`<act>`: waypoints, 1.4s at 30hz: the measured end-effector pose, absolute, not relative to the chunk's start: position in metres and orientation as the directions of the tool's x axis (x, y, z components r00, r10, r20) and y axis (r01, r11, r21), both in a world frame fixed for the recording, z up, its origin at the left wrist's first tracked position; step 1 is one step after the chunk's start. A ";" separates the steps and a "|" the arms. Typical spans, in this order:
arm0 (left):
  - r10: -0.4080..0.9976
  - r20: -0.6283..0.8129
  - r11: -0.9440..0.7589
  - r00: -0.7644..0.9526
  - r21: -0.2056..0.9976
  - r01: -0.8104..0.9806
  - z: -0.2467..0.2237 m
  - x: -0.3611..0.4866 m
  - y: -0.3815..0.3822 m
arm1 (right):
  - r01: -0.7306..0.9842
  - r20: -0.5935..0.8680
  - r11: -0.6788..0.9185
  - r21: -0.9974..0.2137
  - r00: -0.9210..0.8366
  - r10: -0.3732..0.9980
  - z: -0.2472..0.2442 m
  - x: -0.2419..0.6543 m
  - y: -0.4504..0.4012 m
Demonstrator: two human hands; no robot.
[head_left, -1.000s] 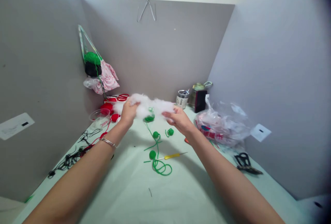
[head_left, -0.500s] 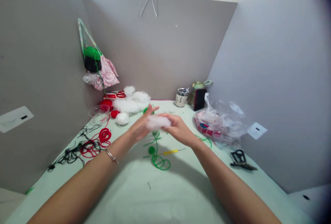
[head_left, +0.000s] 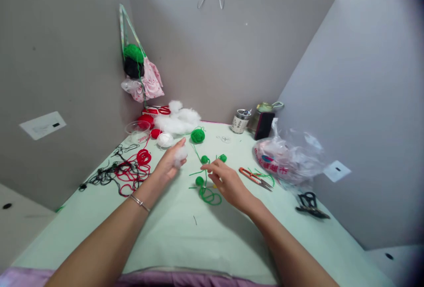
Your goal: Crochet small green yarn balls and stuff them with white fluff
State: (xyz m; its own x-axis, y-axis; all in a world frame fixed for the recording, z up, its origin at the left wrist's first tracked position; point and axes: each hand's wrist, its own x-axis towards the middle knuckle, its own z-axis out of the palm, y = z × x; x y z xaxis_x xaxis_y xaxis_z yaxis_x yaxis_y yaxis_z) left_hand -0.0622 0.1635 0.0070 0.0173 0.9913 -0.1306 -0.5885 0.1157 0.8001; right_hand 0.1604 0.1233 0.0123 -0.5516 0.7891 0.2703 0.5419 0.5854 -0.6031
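Note:
A small tuft of white stuffing (head_left: 179, 156) rests in my left hand (head_left: 169, 162), held between the thumb and fingers. My right hand (head_left: 226, 180) hovers over the small green crocheted pieces, fingers apart and bent, with nothing visible in it. Just left of its fingertips is a small green ball (head_left: 204, 159); another green piece (head_left: 223, 158) lies behind the hand. A third green piece (head_left: 199, 181) has a looped green strand (head_left: 210, 197) beside it. The yellow tool is mostly hidden under my right hand.
Tangled black yarn (head_left: 104, 175) and red yarn (head_left: 143, 157) lie left. White stuffing (head_left: 179, 121) and a green yarn ball (head_left: 198, 135) are at the back. Orange snips (head_left: 255, 178), a plastic bag (head_left: 285, 156) and a black claw clip (head_left: 311, 206) are right.
My hands have moved apart. The white tuft, earlier between both hands, is now in my left hand alone. My right hand has come lower over the green pieces. The camera view has shifted.

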 end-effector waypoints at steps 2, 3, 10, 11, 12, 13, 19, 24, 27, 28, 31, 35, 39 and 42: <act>0.991 -0.135 0.116 0.006 0.825 -0.553 0.005 -0.066 0.164 | 0.547 0.185 0.570 -0.613 -0.602 0.777 0.001 0.153 0.122; 0.991 -0.134 0.118 0.008 0.839 -0.531 0.004 -0.065 0.164 | 0.538 0.169 0.564 -0.627 -0.613 0.772 -0.004 0.148 0.122; 0.995 -0.036 0.066 0.088 0.927 -0.368 0.005 -0.062 0.157 | 0.306 0.143 0.359 -0.882 -0.552 0.821 -0.011 0.142 0.129; 0.992 -0.025 0.064 0.120 0.941 -0.333 0.008 -0.063 0.156 | 0.247 0.132 0.305 -0.920 -0.537 0.833 -0.010 0.144 0.130; 0.987 -0.015 0.063 0.160 0.953 -0.295 0.010 -0.065 0.154 | 0.187 0.120 0.250 -0.950 -0.520 0.845 -0.008 0.146 0.130; 0.979 -0.008 0.060 0.204 0.965 -0.254 0.013 -0.066 0.152 | 0.126 0.109 0.197 -0.972 -0.502 0.858 -0.007 0.148 0.131; 0.892 0.025 -0.037 0.452 0.999 0.017 0.026 -0.072 0.145 | -0.150 0.059 0.003 -0.989 -0.372 0.926 -0.002 0.154 0.135; 0.867 0.026 -0.101 0.498 0.987 0.124 0.015 -0.063 0.145 | -0.243 0.039 -0.036 -0.969 -0.297 0.954 -0.003 0.153 0.137; 0.884 0.038 -0.116 0.466 0.983 0.140 0.008 -0.056 0.145 | -0.234 0.034 -0.039 -0.972 -0.303 0.952 0.000 0.155 0.137; 0.893 0.042 -0.120 0.448 0.982 0.147 0.007 -0.055 0.145 | -0.221 0.033 -0.038 -0.975 -0.310 0.950 0.001 0.157 0.138; 0.927 0.074 -0.145 0.368 0.975 0.170 0.006 -0.055 0.146 | -0.157 0.028 -0.024 -0.987 -0.323 0.946 0.002 0.164 0.142; 0.959 0.185 -0.229 0.214 0.952 0.205 0.010 -0.054 0.144 | -0.056 0.090 0.080 -0.995 -0.229 0.969 -0.001 0.173 0.152; 0.946 0.271 -0.306 0.177 0.927 0.218 0.014 -0.044 0.134 | -0.005 0.198 0.200 -0.980 -0.169 0.965 0.001 0.166 0.146; 0.936 0.272 -0.315 0.223 0.930 0.188 0.016 -0.036 0.127 | 0.014 0.189 0.204 -0.979 -0.321 0.928 0.003 0.156 0.134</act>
State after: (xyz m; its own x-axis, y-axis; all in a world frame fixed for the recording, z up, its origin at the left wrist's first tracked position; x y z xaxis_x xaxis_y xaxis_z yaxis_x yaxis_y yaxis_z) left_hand -0.0360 0.1273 0.0155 0.2232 0.9360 0.2723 0.1875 -0.3153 0.9303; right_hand 0.1560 0.1339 0.0034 -0.3215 0.9279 0.1888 0.0140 0.2040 -0.9789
